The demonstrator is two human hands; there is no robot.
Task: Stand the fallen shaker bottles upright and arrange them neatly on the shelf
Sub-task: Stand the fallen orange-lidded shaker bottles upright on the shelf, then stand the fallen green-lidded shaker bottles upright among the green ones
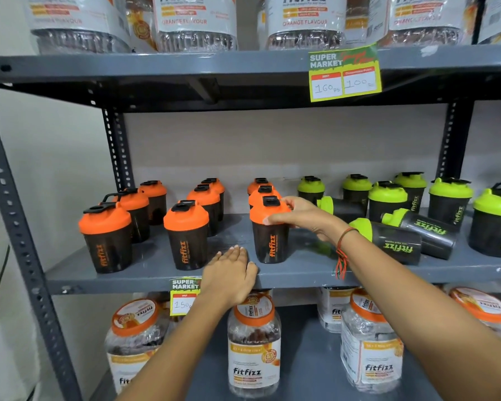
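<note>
Right hand (297, 217) gripping upright orange-lidded shaker (269, 230), left hand (232, 270) flat beside it

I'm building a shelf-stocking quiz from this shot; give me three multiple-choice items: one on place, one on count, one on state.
1. Where does the left hand rest?
A. on the middle shelf's front edge
B. on a green lid
C. on the price tag

2. How many green-lidded shakers lie on their sides?
A. none
B. three
C. six

3. The orange-lidded shaker under the right hand is:
A. lying flat
B. upside down
C. upright

Answers: 1 A, its fingers lie flat on the grey edge. 2 B, fallen shakers and point their lids left. 3 C, its lid is on top and its base on the shelf.
</note>
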